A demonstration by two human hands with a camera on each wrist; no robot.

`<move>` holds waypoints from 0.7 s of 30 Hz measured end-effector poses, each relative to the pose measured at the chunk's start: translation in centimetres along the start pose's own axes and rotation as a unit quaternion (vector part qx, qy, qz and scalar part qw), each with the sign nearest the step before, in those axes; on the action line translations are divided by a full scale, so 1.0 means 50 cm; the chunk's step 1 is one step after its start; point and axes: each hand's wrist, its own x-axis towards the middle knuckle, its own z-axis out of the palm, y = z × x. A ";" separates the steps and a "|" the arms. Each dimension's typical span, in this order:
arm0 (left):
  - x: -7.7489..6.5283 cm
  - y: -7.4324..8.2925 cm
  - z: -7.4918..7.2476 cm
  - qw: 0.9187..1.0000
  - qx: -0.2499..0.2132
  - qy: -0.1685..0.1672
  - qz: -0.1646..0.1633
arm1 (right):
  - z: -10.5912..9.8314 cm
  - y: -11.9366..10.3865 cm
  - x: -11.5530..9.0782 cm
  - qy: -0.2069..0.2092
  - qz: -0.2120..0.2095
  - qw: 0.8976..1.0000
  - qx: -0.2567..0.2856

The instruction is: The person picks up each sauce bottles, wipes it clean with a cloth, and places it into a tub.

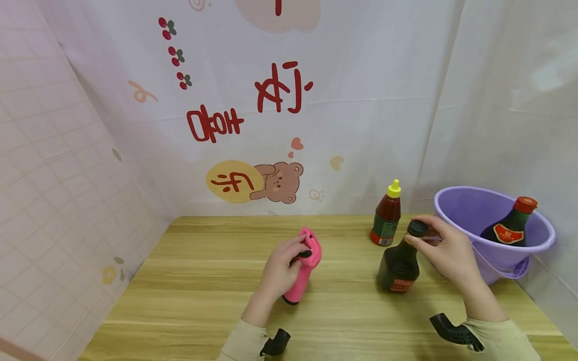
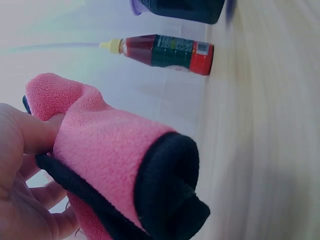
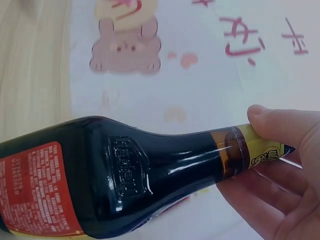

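My left hand [image 1: 282, 265] grips a folded pink cloth [image 1: 299, 285] with black edging, near the middle of the table. In the left wrist view the pink cloth [image 2: 105, 145] fills the foreground, with the thumb on its side. My right hand [image 1: 447, 248] pinches a dark soy sauce bottle [image 1: 397, 268] at its black cap and neck. That bottle leans a little, its base low over the table at the right. In the right wrist view the bottle [image 3: 165, 160] shows a yellow neck wrap and a red label, with the thumb on the wrap.
A red sauce bottle [image 1: 387, 215] with a yellow nozzle cap stands behind the dark bottle. At the right is a purple bucket [image 1: 485, 198] holding a red-capped bottle [image 1: 512, 228]. A printed white cloth wall [image 1: 361, 100] closes off the back of the wooden table [image 1: 203, 281].
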 end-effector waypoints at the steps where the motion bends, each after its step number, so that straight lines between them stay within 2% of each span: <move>1: 0.000 -0.002 -0.004 1.000 -0.002 0.003 -0.002 | 0.012 -0.008 0.005 -0.001 -0.001 1.000 0.011; 6: 0.001 -0.008 -0.025 1.000 -0.010 0.013 -0.019 | 0.068 -0.042 0.027 -0.009 -0.007 1.000 0.029; 9: 0.001 -0.009 -0.032 0.999 -0.009 0.018 -0.032 | 0.099 -0.064 0.041 -0.010 -0.026 0.999 0.029; 13: 0.002 -0.010 -0.038 0.999 -0.011 0.024 -0.037 | 0.140 -0.095 0.059 -0.017 -0.045 0.998 0.044; 21: 0.001 -0.028 -0.050 0.999 -0.002 0.031 -0.044 | 0.219 -0.143 0.075 -0.030 -0.055 0.995 0.072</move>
